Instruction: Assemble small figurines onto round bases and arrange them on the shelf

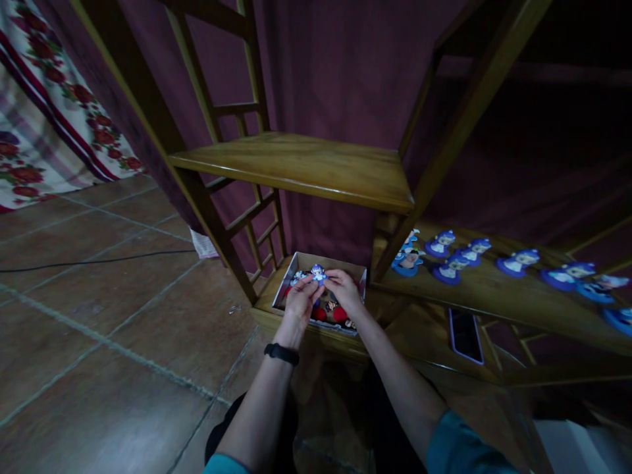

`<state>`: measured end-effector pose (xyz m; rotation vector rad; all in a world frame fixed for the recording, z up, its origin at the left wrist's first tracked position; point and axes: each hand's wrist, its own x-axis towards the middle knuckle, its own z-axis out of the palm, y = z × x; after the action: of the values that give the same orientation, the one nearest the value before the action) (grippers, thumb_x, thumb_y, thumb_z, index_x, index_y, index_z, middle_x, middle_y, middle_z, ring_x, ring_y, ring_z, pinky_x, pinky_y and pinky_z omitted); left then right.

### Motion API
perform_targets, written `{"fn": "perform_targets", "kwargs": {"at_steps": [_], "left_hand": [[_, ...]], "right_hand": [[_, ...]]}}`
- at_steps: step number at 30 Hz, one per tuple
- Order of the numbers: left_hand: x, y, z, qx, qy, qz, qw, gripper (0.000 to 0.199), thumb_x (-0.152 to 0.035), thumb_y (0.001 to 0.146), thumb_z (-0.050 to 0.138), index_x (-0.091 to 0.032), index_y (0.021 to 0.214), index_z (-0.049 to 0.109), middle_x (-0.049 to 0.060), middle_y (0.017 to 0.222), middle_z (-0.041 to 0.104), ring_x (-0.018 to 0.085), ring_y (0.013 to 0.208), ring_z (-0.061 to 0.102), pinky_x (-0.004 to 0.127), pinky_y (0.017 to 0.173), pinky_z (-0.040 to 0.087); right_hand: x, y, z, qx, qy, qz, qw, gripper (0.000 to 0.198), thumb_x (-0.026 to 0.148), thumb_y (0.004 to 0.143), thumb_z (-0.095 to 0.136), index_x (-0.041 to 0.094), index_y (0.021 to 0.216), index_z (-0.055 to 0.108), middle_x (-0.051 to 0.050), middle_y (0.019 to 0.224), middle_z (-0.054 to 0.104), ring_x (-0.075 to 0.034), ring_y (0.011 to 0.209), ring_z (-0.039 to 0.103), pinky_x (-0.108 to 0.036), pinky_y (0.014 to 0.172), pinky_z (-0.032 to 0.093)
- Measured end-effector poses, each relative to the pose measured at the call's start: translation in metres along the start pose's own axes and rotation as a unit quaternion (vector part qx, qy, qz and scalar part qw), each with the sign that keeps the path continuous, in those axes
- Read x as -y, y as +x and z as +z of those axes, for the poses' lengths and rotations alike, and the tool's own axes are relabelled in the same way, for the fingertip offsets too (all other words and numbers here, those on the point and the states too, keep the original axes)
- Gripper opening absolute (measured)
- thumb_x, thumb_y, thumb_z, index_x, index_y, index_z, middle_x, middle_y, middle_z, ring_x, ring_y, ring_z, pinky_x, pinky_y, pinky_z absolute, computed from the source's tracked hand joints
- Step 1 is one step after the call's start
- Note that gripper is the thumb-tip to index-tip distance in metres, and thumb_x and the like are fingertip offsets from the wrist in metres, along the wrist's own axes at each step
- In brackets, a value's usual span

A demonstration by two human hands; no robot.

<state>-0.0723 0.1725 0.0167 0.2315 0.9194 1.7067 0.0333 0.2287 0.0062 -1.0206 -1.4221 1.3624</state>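
Observation:
Between my two hands, above an open cardboard box (351, 266), is a small figurine (318, 271) with a purple-blue top and a white and blue body. My left hand (299, 299) pinches it from the left, a black band round the wrist. On the other side, the fingers of my right hand (345, 289) grip it too. Inside the box, below my hands, lie several more small figures, some with red parts (340, 314). My hands and forearms hide part of the box.
A bare wooden shelf (296, 161) juts out above the box. On the right-hand shelf stand several purple-blue figurines (518, 261) on round bases. A dark phone-like object (465, 336) lies below them. A black cable (99, 260) runs across the tiled floor (123, 368).

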Motion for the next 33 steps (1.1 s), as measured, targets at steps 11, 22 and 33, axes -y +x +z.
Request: {"fn": "perform_targets", "kwargs": {"at_steps": [11,22,33], "left_hand": [[-0.003,0.006,-0.005,-0.012,0.001,0.024,1.000,0.021,-0.001,0.063,0.068,-0.011,0.080,0.062,0.005,0.075,0.066,0.013,0.070,0.064,0.028,0.071,0.053],[-0.008,0.010,-0.018,-0.011,0.030,0.028,0.999,0.022,-0.012,0.066,0.069,-0.012,0.087,0.064,0.003,0.072,0.065,0.008,0.057,0.059,0.019,0.055,0.048],[-0.015,0.015,-0.019,0.001,-0.005,-0.019,1.000,0.004,-0.012,0.075,0.062,-0.011,0.078,0.063,0.001,0.062,0.062,0.006,0.048,0.054,0.015,0.046,0.044]], "right_hand": [[0.002,-0.004,0.014,-0.025,0.037,-0.006,0.999,0.017,0.028,0.064,0.064,0.019,0.078,0.061,-0.001,0.079,0.066,-0.015,0.075,0.061,-0.028,0.073,0.049],[-0.005,-0.001,0.013,0.008,-0.029,-0.038,0.999,0.024,0.026,0.071,0.060,0.022,0.095,0.063,-0.001,0.091,0.065,-0.014,0.079,0.060,-0.028,0.076,0.050],[0.001,0.001,0.017,0.031,-0.095,-0.088,0.991,0.018,0.028,0.069,0.063,0.020,0.085,0.065,-0.001,0.088,0.056,-0.013,0.073,0.060,-0.025,0.069,0.051]]}}
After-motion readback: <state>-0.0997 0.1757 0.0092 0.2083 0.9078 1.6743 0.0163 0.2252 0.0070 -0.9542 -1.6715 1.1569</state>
